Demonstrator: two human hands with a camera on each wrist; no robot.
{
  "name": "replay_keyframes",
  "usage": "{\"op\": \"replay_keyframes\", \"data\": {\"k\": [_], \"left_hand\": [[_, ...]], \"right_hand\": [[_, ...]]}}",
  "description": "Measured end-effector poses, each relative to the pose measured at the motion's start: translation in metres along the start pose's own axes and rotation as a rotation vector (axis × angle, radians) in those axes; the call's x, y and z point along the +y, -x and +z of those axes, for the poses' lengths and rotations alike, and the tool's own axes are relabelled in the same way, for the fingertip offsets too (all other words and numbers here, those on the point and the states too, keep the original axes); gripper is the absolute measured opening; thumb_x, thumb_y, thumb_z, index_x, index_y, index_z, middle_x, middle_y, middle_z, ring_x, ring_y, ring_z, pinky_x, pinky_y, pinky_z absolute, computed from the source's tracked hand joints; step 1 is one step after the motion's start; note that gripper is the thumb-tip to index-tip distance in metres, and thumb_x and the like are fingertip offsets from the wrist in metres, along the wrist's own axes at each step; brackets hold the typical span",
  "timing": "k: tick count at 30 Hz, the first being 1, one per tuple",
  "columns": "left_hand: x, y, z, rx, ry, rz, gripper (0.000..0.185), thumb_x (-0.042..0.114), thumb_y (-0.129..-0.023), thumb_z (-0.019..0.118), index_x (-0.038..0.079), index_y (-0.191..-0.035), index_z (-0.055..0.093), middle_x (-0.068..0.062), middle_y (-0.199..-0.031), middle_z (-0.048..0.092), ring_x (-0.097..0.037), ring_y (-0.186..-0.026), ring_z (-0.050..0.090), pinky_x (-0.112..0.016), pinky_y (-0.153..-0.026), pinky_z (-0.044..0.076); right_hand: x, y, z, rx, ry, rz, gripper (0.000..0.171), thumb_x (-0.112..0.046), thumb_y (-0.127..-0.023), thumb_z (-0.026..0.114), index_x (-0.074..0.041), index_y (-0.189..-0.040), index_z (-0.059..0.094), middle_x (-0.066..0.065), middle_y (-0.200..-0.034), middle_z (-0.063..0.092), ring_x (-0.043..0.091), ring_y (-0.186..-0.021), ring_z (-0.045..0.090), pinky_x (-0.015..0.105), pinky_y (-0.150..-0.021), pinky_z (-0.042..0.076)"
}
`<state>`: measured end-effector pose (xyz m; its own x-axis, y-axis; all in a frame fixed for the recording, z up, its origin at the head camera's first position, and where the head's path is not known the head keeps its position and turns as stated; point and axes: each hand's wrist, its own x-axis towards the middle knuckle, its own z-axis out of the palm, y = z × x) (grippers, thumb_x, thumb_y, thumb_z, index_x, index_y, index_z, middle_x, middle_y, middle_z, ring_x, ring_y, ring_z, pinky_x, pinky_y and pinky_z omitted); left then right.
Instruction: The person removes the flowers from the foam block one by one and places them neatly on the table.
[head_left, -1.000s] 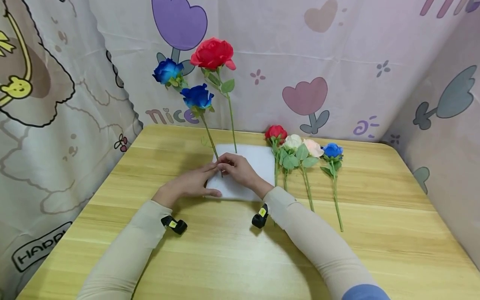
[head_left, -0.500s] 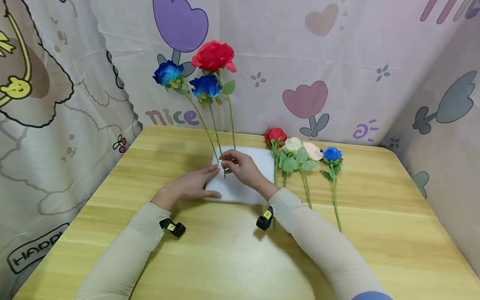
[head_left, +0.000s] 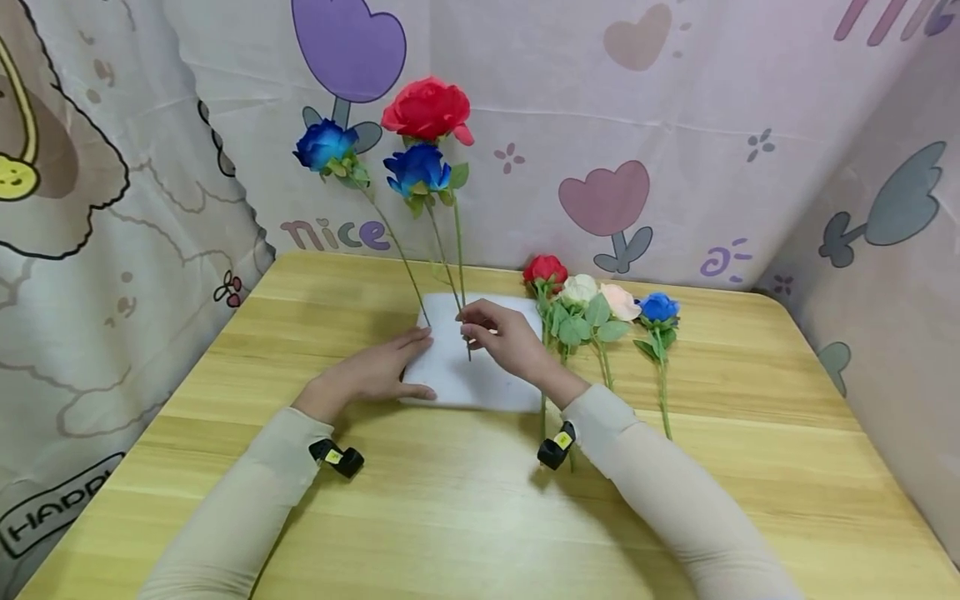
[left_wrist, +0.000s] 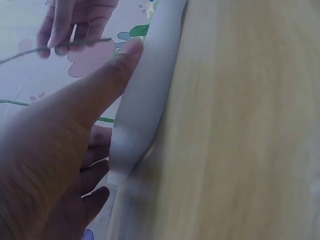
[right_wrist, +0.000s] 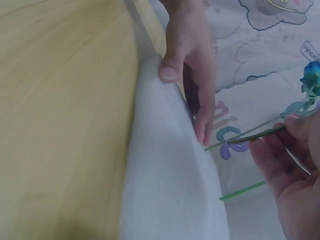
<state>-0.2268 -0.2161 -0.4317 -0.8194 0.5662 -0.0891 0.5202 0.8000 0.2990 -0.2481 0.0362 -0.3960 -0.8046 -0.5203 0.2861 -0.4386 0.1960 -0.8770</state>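
Right hand [head_left: 504, 337]: fingertips pinch the thin green stem of a blue fabric rose [head_left: 417, 170], upright over the foam.
Left hand [head_left: 373, 373]: flat, fingers straight, pressing the soft white rectangular foam block [head_left: 480, 379] beside it.

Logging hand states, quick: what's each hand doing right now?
Left hand: open, fingers resting on the white foam block.
Right hand: pinching a blue rose's stem.

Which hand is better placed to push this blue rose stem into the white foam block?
Probably the right hand: it pinches the blue rose stem above the foam block, while the left hand rests on the block's edge.
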Motion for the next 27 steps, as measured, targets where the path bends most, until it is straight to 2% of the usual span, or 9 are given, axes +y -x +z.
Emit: {"op": "replay_keyframes", "data": {"k": [8,15,19,23,27], "left_hand": [[0.0,0.001,0.0,0.002,0.03,-0.008,0.109,0.079,-0.079,0.054,0.007,-0.156,0.024,-0.014,-0.161,0.017,-0.03,-0.146,0.019,-0.046,-0.115,0.026],[0.0,-0.001,0.002,-0.006,0.015,0.02,0.106,0.078,-0.08,0.053,0.008,-0.155,0.026,-0.011,-0.161,0.017,-0.029,-0.147,0.017,-0.047,-0.116,0.024],[-0.002,-0.001,0.002,-0.005,0.01,0.029,0.106,0.078,-0.08,0.053,0.009,-0.156,0.025,-0.011,-0.161,0.016,-0.029,-0.147,0.016,-0.047,-0.116,0.022],[-0.004,0.0,-0.001,-0.015,0.013,0.017,0.107,0.079,-0.08,0.052,0.011,-0.156,0.022,-0.009,-0.162,0.014,-0.027,-0.148,0.014,-0.046,-0.117,0.02],[-0.003,0.001,-0.001,-0.026,0.018,0.026,0.107,0.076,-0.08,0.055,0.007,-0.155,0.023,-0.011,-0.161,0.016,-0.03,-0.147,0.015,-0.047,-0.117,0.019]], "right_hand": [[-0.006,0.016,-0.017,0.037,0.025,0.0,0.017,-0.004,-0.097,0.061,0.001,-0.113,0.064,0.015,-0.098,0.07,0.039,-0.088,0.068,0.031,-0.073,0.059],[-0.007,0.033,-0.033,0.058,0.011,-0.018,0.019,-0.005,-0.097,0.06,0.002,-0.115,0.062,0.015,-0.1,0.069,0.037,-0.084,0.069,0.045,-0.076,0.059],[-0.008,0.044,-0.047,0.086,0.012,-0.015,0.02,-0.004,-0.097,0.059,0.002,-0.117,0.061,0.016,-0.096,0.068,0.037,-0.082,0.069,0.048,-0.075,0.059],[-0.014,0.054,-0.061,0.115,0.046,0.017,0.022,-0.004,-0.097,0.059,0.0,-0.119,0.061,0.017,-0.093,0.066,0.028,-0.079,0.068,0.039,-0.072,0.06],[-0.016,0.065,-0.074,0.153,0.078,0.08,0.024,-0.003,-0.097,0.059,0.001,-0.121,0.06,0.023,-0.098,0.065,0.034,-0.08,0.066,0.031,-0.07,0.059]]}}
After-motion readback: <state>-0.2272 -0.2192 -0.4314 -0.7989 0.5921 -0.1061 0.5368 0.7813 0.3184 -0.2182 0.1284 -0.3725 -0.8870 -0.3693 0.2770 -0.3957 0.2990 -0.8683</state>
